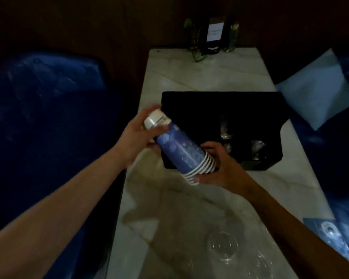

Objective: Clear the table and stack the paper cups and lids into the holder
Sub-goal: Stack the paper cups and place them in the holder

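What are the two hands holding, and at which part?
A stack of blue paper cups, tilted: the left hand holds its white base end, the right hand the rim end.

We are losing the inside of the black rectangular holder [220,101] to darkness, so its compartments and the dim shiny shapes in them are staying unreadable. The clear plastic lids [222,245] are barely showing near the bottom edge. The white sign on the dark stand [214,33] is blurring past reading.
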Motion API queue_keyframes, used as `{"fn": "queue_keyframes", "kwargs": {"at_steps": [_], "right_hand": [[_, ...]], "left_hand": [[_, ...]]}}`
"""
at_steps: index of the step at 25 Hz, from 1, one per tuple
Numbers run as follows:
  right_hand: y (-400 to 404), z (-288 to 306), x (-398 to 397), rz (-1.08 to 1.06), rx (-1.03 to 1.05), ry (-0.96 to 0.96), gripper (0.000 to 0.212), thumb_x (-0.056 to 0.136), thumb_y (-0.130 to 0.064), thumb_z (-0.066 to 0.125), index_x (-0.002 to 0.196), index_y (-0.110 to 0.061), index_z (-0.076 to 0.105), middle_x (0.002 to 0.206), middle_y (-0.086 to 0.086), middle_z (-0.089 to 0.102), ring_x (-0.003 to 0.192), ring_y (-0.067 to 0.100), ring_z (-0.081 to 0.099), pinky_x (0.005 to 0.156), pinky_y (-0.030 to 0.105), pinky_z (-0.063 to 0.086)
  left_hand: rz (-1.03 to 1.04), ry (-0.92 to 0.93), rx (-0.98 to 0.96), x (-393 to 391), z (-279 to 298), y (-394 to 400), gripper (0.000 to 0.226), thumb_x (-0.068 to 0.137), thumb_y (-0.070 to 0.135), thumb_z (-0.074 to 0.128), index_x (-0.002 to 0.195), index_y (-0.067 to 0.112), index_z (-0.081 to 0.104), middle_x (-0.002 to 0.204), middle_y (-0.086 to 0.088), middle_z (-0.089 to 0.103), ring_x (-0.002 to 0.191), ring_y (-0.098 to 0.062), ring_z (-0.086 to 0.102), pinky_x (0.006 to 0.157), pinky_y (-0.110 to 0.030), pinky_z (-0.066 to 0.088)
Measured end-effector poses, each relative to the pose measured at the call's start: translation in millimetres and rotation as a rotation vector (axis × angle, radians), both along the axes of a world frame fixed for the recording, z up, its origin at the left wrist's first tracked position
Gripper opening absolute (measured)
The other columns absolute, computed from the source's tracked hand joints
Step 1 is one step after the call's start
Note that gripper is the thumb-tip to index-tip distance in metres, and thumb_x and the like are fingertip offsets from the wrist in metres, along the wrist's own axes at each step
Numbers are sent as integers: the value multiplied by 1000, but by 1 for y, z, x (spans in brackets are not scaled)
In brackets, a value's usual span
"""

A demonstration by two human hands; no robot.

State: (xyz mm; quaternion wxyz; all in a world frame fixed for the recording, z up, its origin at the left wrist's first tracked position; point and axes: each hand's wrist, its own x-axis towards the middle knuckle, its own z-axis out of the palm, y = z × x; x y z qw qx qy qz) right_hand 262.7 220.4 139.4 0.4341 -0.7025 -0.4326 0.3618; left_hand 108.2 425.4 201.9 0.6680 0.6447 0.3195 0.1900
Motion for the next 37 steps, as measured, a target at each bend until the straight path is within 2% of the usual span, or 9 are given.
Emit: {"fn": "queue_keyframes", "kwargs": {"at_steps": [3,6,8,10,14,19,25,32,37], "right_hand": [[46,18,31,-40,44,-145,81,60,-67,75,129,-38,45,125,-20,56,117,4,55,99,26,45],[86,20,72,-123,97,-621,69,81,-69,46,136,-27,47,139,2,51,131,21,42,110,37,35],[113,14,101,-141,-35,-899,70,86,-69,35,144,-29,39,150,6,41,141,29,30,114,49,29],[135,3,127,-101,-235,-1005,75,85,-74,28,149,-37,24,160,3,24,148,32,10,118,56,13],[156,-23,156,-38,-442,-1012,81,76,-86,13,149,-49,5,164,-2,9,149,34,-3,115,64,-3],[158,-41,161,-87,-380,-1020,80,74,-90,9,146,-55,3,162,-4,17,149,35,5,113,67,-5],[160,-44,162,-120,-346,-1014,83,72,-93,11,145,-55,5,161,-4,19,148,33,7,114,67,-6],[161,-42,160,-135,-337,-1009,87,69,-95,6,146,-55,8,161,-4,21,148,33,9,114,66,-6],[160,-39,158,-126,-355,-992,94,64,-98,7,147,-53,9,161,-4,19,148,32,7,114,67,-6]], "left_hand": [[-70,40,232,32,42,46,54,82,10,72,125,38,55,115,6,57,98,-7,63,73,-28,62],[-95,80,480,57,72,85,56,81,15,74,129,35,53,126,1,51,104,-6,59,75,-26,60],[-66,97,630,72,83,106,59,80,20,74,132,34,51,126,0,49,104,-3,58,77,-23,58],[-20,131,744,90,86,119,61,78,24,75,132,36,49,131,-6,42,112,-13,53,84,-22,54],[-30,201,855,120,71,123,65,76,22,76,133,33,47,134,-9,37,112,-15,42,74,-3,35],[-143,236,897,142,42,120,65,78,19,76,135,31,45,129,-3,34,112,-14,39,72,4,31],[-331,372,906,145,5,111,66,75,16,75,132,26,43,130,-7,34,106,-21,44,81,-24,41],[-587,672,992,156,-31,110,61,74,22,77,127,16,47,124,-15,53,111,-33,54,94,-42,46],[-711,793,1113,164,-49,105,62,73,29,76,124,14,46,118,-16,56,106,-35,57,90,-47,49]]}}
